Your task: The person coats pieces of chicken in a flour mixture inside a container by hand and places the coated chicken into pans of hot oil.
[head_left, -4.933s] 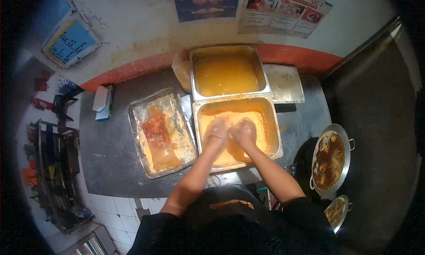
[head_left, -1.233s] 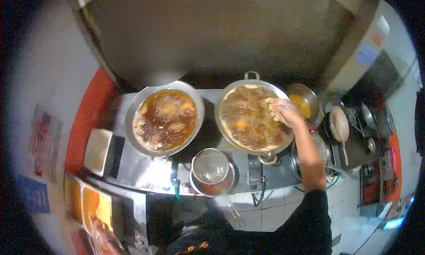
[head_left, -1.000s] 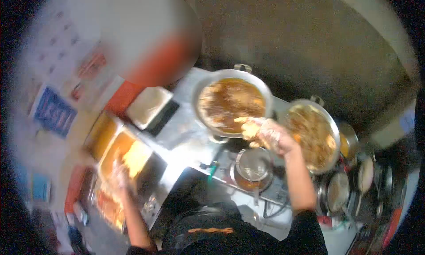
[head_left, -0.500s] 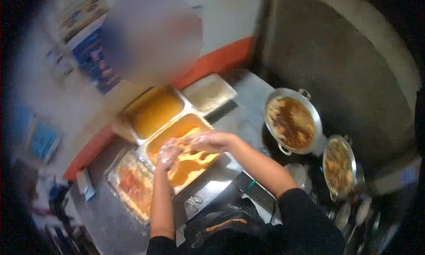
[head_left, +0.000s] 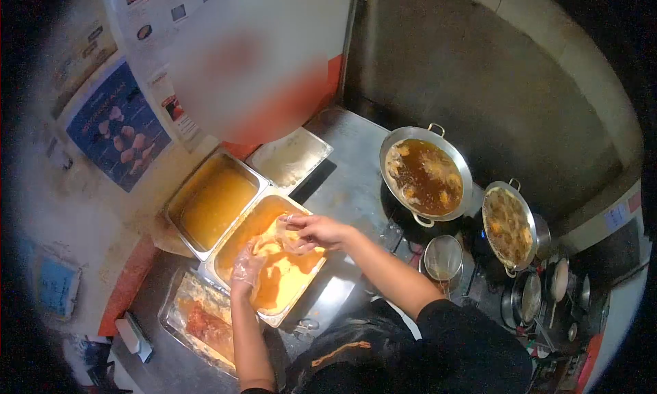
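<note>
Over the metal pan of orange-yellow powder, my two hands are close together. My left hand wears a clear plastic glove; its fingers are closed on something I cannot make out. Clear plastic film hangs at the curled fingers of my right hand, which pinch it. Beyond the powder pan, a second pan holds orange liquid. To the left of the powder lies a shallow tray with reddish pieces and pale coating.
A pale, shallow container stands behind the powder pan. On the right are two wide pans of bubbling oil with frying pieces, one nearer and one farther right. A round strainer and scissors are also in view.
The view has swung from the frying pans back to the powder pan. The pale pieces earlier in my right hand over the oil no longer show there; both hands have come together.
</note>
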Demonstrator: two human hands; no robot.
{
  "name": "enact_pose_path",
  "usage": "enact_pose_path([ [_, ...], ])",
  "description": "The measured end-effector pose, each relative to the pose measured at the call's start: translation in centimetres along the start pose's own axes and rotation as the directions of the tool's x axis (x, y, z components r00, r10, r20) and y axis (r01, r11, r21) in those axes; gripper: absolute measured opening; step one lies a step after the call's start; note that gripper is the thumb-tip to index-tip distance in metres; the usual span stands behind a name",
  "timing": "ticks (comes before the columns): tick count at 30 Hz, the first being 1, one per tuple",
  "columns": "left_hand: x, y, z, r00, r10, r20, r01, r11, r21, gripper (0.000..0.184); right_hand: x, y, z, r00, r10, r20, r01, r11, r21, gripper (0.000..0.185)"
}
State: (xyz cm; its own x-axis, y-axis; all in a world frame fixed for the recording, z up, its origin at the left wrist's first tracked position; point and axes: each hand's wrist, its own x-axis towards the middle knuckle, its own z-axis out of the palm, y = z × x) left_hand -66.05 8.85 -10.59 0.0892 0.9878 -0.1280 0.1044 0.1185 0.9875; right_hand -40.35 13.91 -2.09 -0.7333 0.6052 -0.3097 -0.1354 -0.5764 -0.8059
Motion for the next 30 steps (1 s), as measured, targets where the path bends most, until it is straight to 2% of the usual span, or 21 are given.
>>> enact_pose_path([
  [1, -1.3, 1.2, 0.5, 0.989, -0.084, -0.122, 0.11, 0.967, 0.23, 0.055, 0.8, 0.4, 0.0, 0.996, -0.01, -0.093, 0.005, 0.999, -0.051, 0.062],
  [2, -1.8, 2.5, 0.7, 0.99, -0.08, -0.116, 0.105, 0.966, 0.235, 0.055, 1.7, 1.1, -0.1, 0.982, -0.023, -0.185, 0.004, 0.995, -0.103, 0.064],
  [3, -2.3, 3.8, 0.8, 0.979, -0.178, -0.096, 0.185, 0.981, 0.064, 0.056, 2.9, 2.1, -0.2, 0.96, -0.062, -0.271, 0.031, 0.993, -0.116, 0.066],
  [4, -2.3, 4.4, 1.0, 0.96, -0.273, -0.056, 0.266, 0.958, -0.105, 0.058, 3.9, 3.0, -0.2, 0.958, -0.071, -0.279, 0.041, 0.993, -0.112, 0.066],
  [5, -2.3, 3.2, 1.3, 0.933, -0.282, -0.225, 0.256, 0.957, -0.137, 0.051, 4.6, 3.7, 0.1, 0.949, -0.198, -0.244, 0.087, 0.912, -0.401, 0.061],
  [6, -2.5, 2.1, 1.2, 0.938, -0.278, -0.207, 0.256, 0.958, -0.127, 0.051, 5.1, 4.3, 0.1, 0.935, -0.305, -0.18, 0.119, 0.748, -0.653, 0.056],
  [7, -3.6, 3.9, 1.7, 0.91, -0.387, -0.148, 0.336, 0.898, -0.284, 0.045, 4.9, 4.1, 1.0, 0.929, -0.316, -0.195, 0.119, 0.751, -0.65, 0.056],
  [8, -4.2, 4.9, 2.1, 0.872, -0.484, -0.075, 0.411, 0.806, -0.426, 0.04, 4.3, 3.4, 2.6, 0.957, -0.248, -0.151, 0.084, 0.734, -0.674, 0.044],
  [9, -4.4, 4.6, 1.9, 0.883, -0.469, -0.002, 0.413, 0.781, -0.468, 0.034, 4.2, 3.1, 3.6, 0.979, -0.175, -0.106, 0.052, 0.714, -0.698, 0.033],
  [10, -4.4, 4.8, 2.0, 0.885, -0.465, 0.003, 0.414, 0.786, -0.459, 0.034, 5.1, 3.7, 3.2, 0.976, -0.185, -0.112, 0.056, 0.716, -0.696, 0.033],
  [12, -4.5, 5.4, 2.0, 0.875, -0.479, -0.073, 0.439, 0.848, -0.296, 0.033, 7.9, 6.3, 1.0, 0.923, -0.385, -0.002, 0.084, 0.207, -0.975, 0.023],
  [13, -4.5, 5.7, 1.7, 0.878, -0.479, -0.03, 0.451, 0.845, -0.289, 0.037, 8.6, 7.4, 0.3, 0.889, -0.458, -0.016, 0.09, 0.207, -0.974, 0.015],
  [16, -5.5, 5.6, 1.4, 0.916, -0.395, 0.073, 0.398, 0.867, -0.299, 0.046, 8.8, 8.1, -0.6, 0.826, -0.554, -0.106, 0.009, 0.2, -0.98, 0.013],
  [18, -6.4, 6.1, 1.7, 0.932, -0.353, 0.075, 0.361, 0.906, -0.22, 0.047, 8.5, 7.6, -0.5, 0.823, -0.55, -0.141, -0.001, 0.246, -0.969, 0.012],
  [20, -7.5, 6.2, 2.1, 0.967, -0.231, 0.107, 0.241, 0.967, -0.087, 0.048, 7.6, 6.6, -0.1, 0.822, -0.543, -0.172, -0.011, 0.286, -0.958, 0.011],
  [21, -7.6, 5.4, 1.3, 0.984, -0.145, 0.108, 0.118, 0.968, 0.223, 0.052, 7.0, 6.2, 0.1, 0.82, -0.544, -0.177, -0.005, 0.302, -0.953, 0.009],
  [22, -7.9, 5.8, 1.4, 0.984, -0.143, 0.107, 0.116, 0.967, 0.226, 0.052, 6.8, 5.8, 0.2, 0.818, -0.546, -0.183, 0.0, 0.317, -0.948, 0.008],
  [24, -9.8, 7.8, 2.3, 0.975, -0.058, 0.216, -0.029, 0.925, 0.379, 0.05, 7.3, 6.3, -0.2, 0.776, -0.605, -0.18, 0.034, 0.325, -0.945, 0.007],
  [26, -10.8, 9.2, 2.8, 0.979, -0.052, 0.197, -0.038, 0.905, 0.423, 0.049, 8.1, 7.1, -0.9, 0.74, -0.653, -0.162, 0.081, 0.325, -0.942, 0.007],
  [28, -11.6, 9.1, 2.0, 0.985, 0.017, 0.17, -0.099, 0.867, 0.488, 0.049, 9.1, 7.6, -1.8, 0.663, -0.704, -0.252, 0.014, 0.348, -0.937, 0.008],
  [30, -11.9, 9.9, 1.8, 0.997, 0.035, 0.07, -0.065, 0.872, 0.485, 0.053, 11.1, 9.3, -4.4, 0.701, -0.689, -0.184, 0.164, 0.406, -0.899, 0.015],
])
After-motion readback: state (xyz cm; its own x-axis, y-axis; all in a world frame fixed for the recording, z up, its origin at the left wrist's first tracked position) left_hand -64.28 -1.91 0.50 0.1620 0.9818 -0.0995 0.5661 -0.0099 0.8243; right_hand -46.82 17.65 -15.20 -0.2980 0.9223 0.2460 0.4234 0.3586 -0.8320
